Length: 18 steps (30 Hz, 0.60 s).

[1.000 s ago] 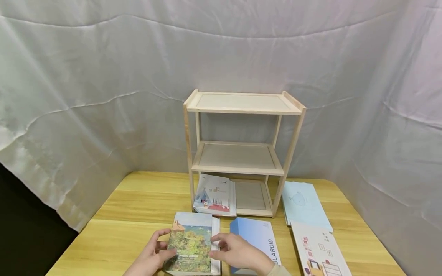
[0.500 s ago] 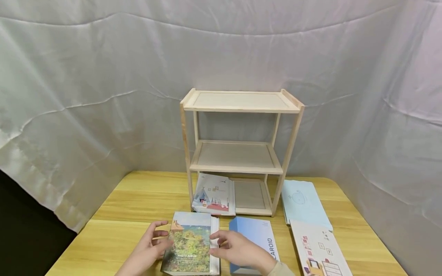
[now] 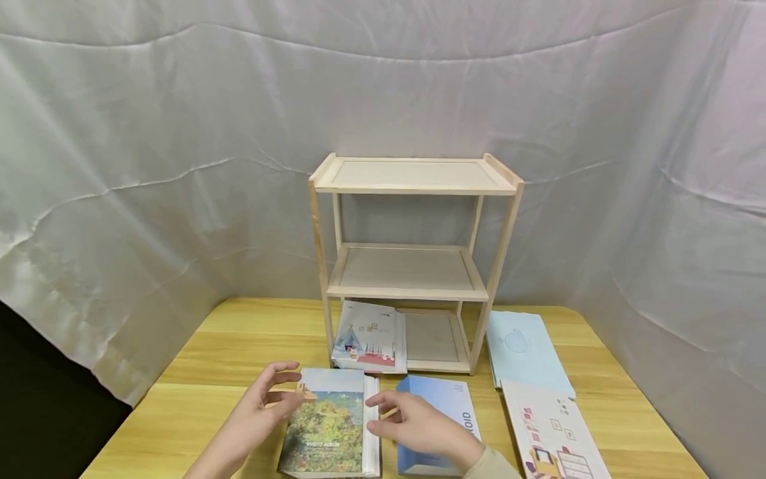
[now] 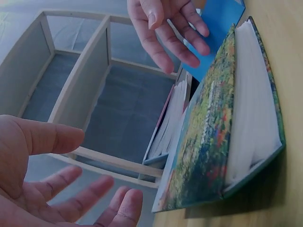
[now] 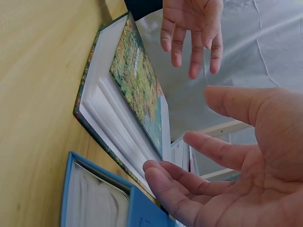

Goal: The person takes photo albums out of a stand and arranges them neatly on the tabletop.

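A thick photo album (image 3: 326,426) with a painted garden-and-sea cover lies flat on the table, its white page edges showing along the right side. Beside its upper left edge is my left hand (image 3: 257,416), fingers loosely bent and holding nothing. In the left wrist view a gap shows between that hand (image 4: 61,179) and the album (image 4: 203,137). My right hand (image 3: 413,426) hovers at the album's right edge, over the blue Polaroid album (image 3: 443,406). The right wrist view has its fingers (image 5: 180,189) spread near the page edges, with nothing between them.
Behind stands a three-tier wooden shelf (image 3: 413,293), with an illustrated album (image 3: 371,339) on the left of its bottom tier. To the right lie a light blue album (image 3: 526,349) and a white illustrated album (image 3: 556,432) overlapping it. Grey curtains (image 3: 179,133) surround the table (image 3: 197,372).
My left hand has come off the photo album's cover and shifted up along its left edge. The right hand stays at the right edge; the album has barely moved.
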{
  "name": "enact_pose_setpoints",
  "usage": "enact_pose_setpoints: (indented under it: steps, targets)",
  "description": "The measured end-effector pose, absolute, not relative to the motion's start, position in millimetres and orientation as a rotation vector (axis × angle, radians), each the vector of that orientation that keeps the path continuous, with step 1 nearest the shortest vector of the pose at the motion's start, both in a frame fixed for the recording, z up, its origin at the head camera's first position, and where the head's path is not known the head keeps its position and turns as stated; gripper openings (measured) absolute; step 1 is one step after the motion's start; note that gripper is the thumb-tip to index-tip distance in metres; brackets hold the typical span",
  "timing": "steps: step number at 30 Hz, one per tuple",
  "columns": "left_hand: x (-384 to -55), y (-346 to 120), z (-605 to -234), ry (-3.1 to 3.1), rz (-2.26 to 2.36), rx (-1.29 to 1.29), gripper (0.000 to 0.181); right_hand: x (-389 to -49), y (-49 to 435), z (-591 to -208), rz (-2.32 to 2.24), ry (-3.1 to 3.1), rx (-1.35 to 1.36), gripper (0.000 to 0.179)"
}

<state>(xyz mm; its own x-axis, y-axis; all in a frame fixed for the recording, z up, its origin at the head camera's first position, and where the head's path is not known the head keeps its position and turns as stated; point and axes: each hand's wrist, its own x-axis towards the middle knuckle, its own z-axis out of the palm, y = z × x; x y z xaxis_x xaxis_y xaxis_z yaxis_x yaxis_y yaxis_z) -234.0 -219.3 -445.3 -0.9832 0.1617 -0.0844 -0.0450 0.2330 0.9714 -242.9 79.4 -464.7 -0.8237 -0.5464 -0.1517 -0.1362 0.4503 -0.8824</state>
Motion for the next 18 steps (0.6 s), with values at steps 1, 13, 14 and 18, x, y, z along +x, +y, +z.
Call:
enact_pose_setpoints:
  steps: [1, 13, 14, 18]
  targets:
    - [-234.7, -218.9, -444.6, 2.327, 1.840, 0.137, 0.051, -243.4, 80.0, -464.0, -1.338, 2.288, -0.580, 0.036]
    - [-249.7, -197.8, -433.9, 2.528, 1.741, 0.334, 0.038, -251.0, 90.1, -453.9, -1.371, 2.301, -0.603, 0.035]
    - [-251.2, -196.6, -433.3, 2.526, 1.742, 0.347, 0.039, -251.5, 90.6, -453.3, -1.380, 2.299, -0.603, 0.034]
    - [-258.1, -192.1, -432.3, 2.491, 1.757, 0.389, 0.041, -252.8, 92.6, -450.6, -1.412, 2.302, -0.597, 0.032]
